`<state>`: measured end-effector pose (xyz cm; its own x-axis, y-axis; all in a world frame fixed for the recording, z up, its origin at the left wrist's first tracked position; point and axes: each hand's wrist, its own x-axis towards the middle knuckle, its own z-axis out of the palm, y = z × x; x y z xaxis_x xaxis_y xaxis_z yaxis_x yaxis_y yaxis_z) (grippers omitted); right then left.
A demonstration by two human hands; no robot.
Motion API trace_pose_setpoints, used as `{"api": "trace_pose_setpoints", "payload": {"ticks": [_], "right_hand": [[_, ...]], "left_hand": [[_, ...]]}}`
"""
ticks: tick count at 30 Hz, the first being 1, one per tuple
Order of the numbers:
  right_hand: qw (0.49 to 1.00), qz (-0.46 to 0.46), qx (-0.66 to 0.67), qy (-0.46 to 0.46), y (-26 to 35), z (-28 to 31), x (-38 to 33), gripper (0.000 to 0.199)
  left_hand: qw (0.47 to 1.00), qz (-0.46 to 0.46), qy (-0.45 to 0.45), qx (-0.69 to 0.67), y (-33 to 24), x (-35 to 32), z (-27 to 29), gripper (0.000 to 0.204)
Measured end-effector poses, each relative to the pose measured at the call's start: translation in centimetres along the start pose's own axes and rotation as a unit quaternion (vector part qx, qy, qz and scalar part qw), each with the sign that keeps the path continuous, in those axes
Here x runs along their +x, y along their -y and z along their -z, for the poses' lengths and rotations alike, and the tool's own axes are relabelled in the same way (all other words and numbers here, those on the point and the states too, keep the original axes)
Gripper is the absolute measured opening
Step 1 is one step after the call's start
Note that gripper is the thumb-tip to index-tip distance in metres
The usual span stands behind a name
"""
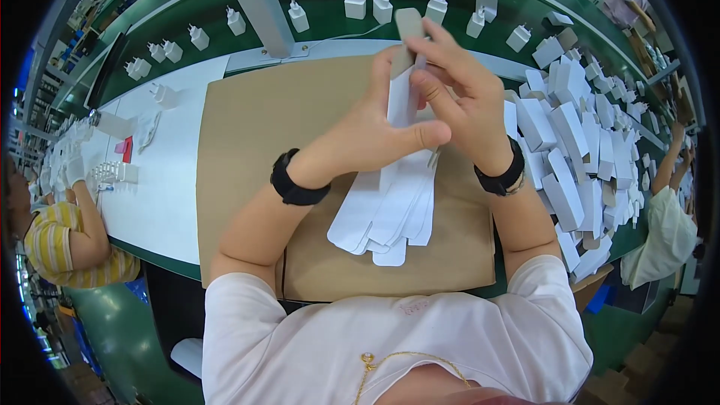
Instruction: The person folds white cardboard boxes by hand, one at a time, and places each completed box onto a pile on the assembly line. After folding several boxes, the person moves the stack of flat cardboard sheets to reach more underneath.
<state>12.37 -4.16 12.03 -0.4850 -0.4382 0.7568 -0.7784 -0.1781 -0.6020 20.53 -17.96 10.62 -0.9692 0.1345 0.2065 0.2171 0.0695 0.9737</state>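
Carton, look: slim white carton [401, 101], smooth outer walls; a grey-brown flap [409, 26] with rounded corners stands out at its far end.
Carton, place: in both hands, above the far part of a fanned stack of flat white carton blanks [382, 217] on a brown cardboard sheet [255, 127], which covers part of the surface [154, 180].
Left hand [367, 131]: fingers closed round the carton's left side, thumb stretched right across it.
Right hand [469, 97]: fingers bent at the carton's far right edge, near the flap; cannot tell whether they pinch it.
Hidden: carton's near end and most of its right wall, behind the hands; contact with the blanks unclear.
Axis: long axis near to far, leaning slightly right; flap end points far.
Right side: heaped white cartons [566, 131].
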Motion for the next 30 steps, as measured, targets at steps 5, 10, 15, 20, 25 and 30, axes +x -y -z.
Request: {"api": "trace_pose_setpoints", "payload": {"ticks": [5,10,15,20,25,30], "right_hand": [[0.999,-0.026,0.025,0.014,0.0,-0.5,-0.4,0.017],[0.994,-0.012,0.073,0.085,-0.4,1.0,0.1,0.018],[0.953,-0.141,0.264,-0.055,1.4,-0.7,0.1,0.021],[0.955,-0.144,0.25,0.075,-0.7,-0.1,-0.9,0.028],[0.994,-0.064,0.079,0.048,0.5,0.1,-0.7,0.031],[0.998,0.024,0.052,0.013,1.5,0.1,0.2,0.033]], "left_hand": [[0.994,-0.067,-0.079,0.014,0.6,0.3,0.1,0.098],[0.994,-0.065,-0.087,0.012,-0.6,0.2,0.4,0.092],[0.967,-0.217,-0.134,-0.019,-0.5,0.3,-0.3,0.082],[0.978,-0.167,-0.114,0.056,0.6,-0.2,0.4,0.067],[0.984,-0.156,-0.088,0.013,0.8,-0.2,0.5,0.052],[0.987,-0.132,-0.084,-0.047,0.2,-0.2,1.0,0.059]]}}
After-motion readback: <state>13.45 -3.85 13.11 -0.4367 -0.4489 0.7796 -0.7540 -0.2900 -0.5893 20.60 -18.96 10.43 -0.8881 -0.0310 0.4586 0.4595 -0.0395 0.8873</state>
